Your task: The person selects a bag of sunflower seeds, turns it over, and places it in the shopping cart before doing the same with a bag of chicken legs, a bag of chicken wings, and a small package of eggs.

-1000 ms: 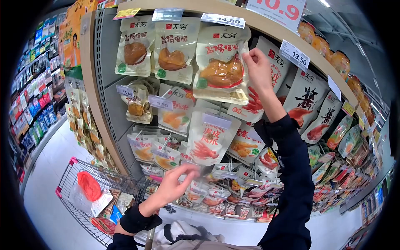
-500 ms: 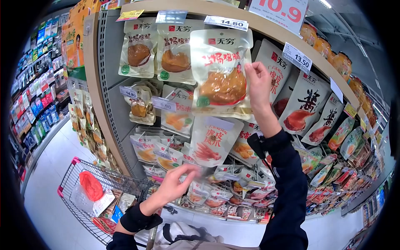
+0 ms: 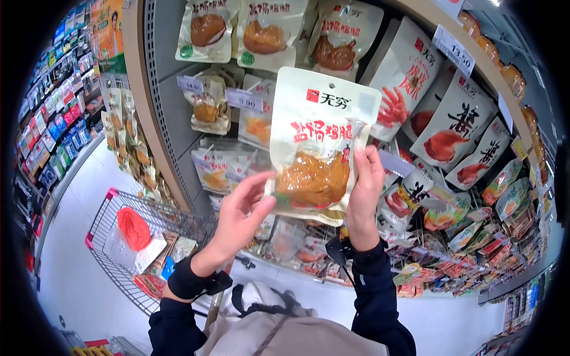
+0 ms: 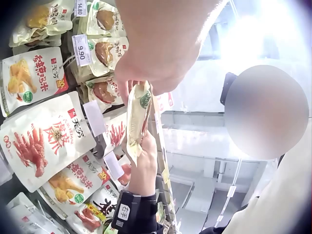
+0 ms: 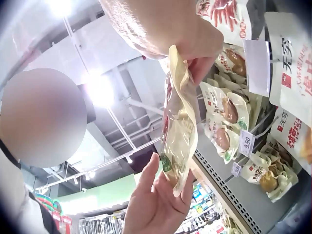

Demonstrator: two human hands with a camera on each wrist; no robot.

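Pack sits mid-frame in the head view, front toward the camera, top leaning slightly right, held clear in front of the hanging packs. Right hand pinches its right edge, thumb on the front. Left hand is at the lower left edge, fingers and thumb spread apart around it; how firmly it touches, cannot tell. Both wrist views show the pack edge-on, bulging in the middle. Step in hand looks like holding the pack up in two hands. To do it well: pinch the flat side seam, not the plump middle, which would likely slip; bring left thumb and fingers together on the edge before easing the right; tilt the glossy front off the glare; stay clear of the price tag behind. Cart is lower left, well apart.
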